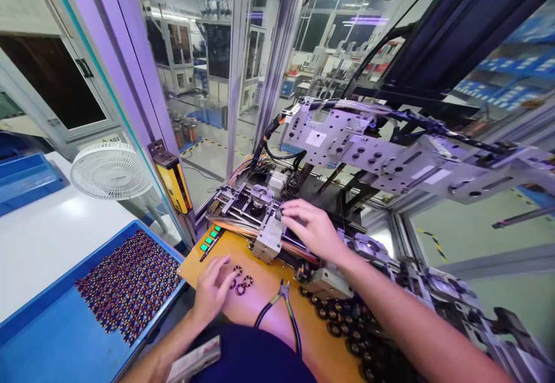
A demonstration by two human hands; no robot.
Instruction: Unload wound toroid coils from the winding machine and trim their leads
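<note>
My left hand point(211, 286) rests on the orange worktop with its fingers loosely curved and apart. Several small ring-shaped parts point(247, 281), dark with copper-coloured segments, lie beside its thumb and fingertips. Further forward, my right hand point(313, 228) reaches over the machine with fingertips drawn together at a metal fixture point(269, 235). Something small and dark shows at those fingertips, too small to make out. Cutting pliers point(284, 292) lie on the worktop between my arms, jaws pointing away from me and handles spread.
A blue tray point(47, 337) at left holds many ring parts point(134, 282). Dark round parts point(342, 319) crowd the worktop's right side. Green buttons point(210, 240) line its left edge. A metal beam point(368, 155) with cables overhangs the machine. A white fan point(110, 170) stands left of the frame.
</note>
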